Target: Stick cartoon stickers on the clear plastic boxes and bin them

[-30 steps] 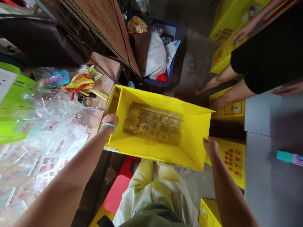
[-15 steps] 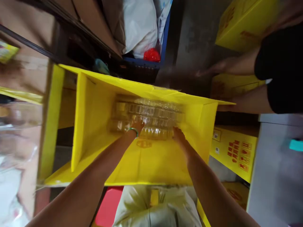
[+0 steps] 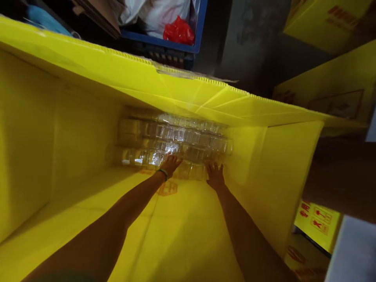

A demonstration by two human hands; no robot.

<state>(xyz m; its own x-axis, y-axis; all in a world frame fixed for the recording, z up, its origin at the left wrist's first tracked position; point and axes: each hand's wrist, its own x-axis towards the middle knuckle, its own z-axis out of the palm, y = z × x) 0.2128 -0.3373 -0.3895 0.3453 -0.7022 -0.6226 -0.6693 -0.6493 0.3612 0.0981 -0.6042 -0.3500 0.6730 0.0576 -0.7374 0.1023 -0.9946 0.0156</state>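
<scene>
Item: stack of clear plastic trays [image 3: 176,137], centre of frame, lying at the bottom of the yellow box [image 3: 73,129]. We lay our left hand [image 3: 170,163] and right hand [image 3: 215,175] flat on its near edge, fingers spread wide, gripping nothing. The stack reaches close to both side walls; the near wall under our forearms is bare. Trays: transparent, ribbed, glinting, in rows. Beyond the far rim, top of frame: blue crate [image 3: 202,23], red bag [image 3: 179,29].

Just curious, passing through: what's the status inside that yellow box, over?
Left hand, right hand open, flat on clear trays. Trays deep in box. Nothing in the way.
</scene>
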